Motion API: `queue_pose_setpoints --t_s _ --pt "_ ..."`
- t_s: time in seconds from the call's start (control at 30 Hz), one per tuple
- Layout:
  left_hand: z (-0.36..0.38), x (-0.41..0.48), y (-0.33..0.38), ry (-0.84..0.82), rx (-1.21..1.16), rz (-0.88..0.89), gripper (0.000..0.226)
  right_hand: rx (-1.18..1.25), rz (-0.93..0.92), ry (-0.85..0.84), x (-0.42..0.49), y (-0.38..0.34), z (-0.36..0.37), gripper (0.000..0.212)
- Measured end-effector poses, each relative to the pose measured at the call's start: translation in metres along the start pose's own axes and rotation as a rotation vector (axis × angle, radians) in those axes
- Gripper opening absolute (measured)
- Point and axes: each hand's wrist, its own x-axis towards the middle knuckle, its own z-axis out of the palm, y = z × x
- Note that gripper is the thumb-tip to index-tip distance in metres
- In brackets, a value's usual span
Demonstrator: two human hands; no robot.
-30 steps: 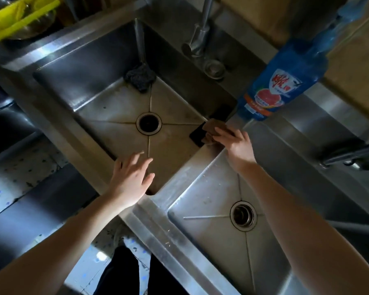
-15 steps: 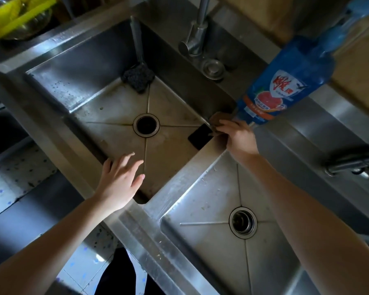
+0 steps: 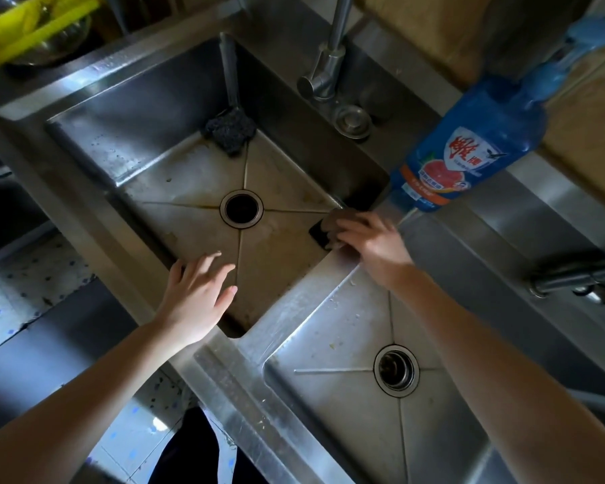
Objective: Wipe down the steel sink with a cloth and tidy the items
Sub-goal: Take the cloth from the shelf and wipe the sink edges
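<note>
Two hands at work: right hand (image 3: 371, 246) pressed on cloth (image 3: 332, 221) at sink (image 3: 175, 148) basin's 3 o'clock edge, left hand (image 3: 196, 295) open, hovering. Wiping underway; next, likely sweeping toward drain (image 3: 241, 208).

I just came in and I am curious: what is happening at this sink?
A person is wiping a steel double sink. The right hand presses a brownish cloth at the divider's edge, beside a blue detergent bottle. The left hand hovers open over the left basin, where a dark scrubber lies.
</note>
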Motion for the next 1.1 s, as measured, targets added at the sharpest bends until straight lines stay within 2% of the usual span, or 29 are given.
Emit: queue_pose_setpoints --t_s 0.17,0.33,0.43,0.73,0.8,0.97,1.1 --pt "0.005 -0.003 -0.007 -0.008 0.026 0.015 0.058 0.084 0.418 0.056 0.012 0.054 0.005 0.047" --pt "0.011 -0.007 -0.014 -0.002 0.026 0.023 0.038 0.182 0.586 0.068 0.02 0.043 0.006 0.053" --pt "0.013 -0.008 -0.015 -0.002 0.024 0.038 0.038 0.19 0.584 0.04 0.012 0.017 0.003 0.053" --pt "0.015 -0.019 -0.012 0.024 0.013 0.054 0.038 0.276 0.392 0.026 -0.037 -0.127 0.002 0.037" --pt "0.018 -0.022 -0.012 0.003 0.0 0.047 0.039 0.286 0.358 0.029 -0.046 -0.151 0.007 0.041" --pt "0.021 -0.032 -0.013 0.011 0.009 0.056 0.04 0.284 0.254 0.063 -0.055 -0.154 0.011 0.044" --pt "0.017 -0.041 -0.016 0.034 0.004 0.086 0.038 0.326 0.437 0.041 -0.041 -0.123 0.009 0.044"
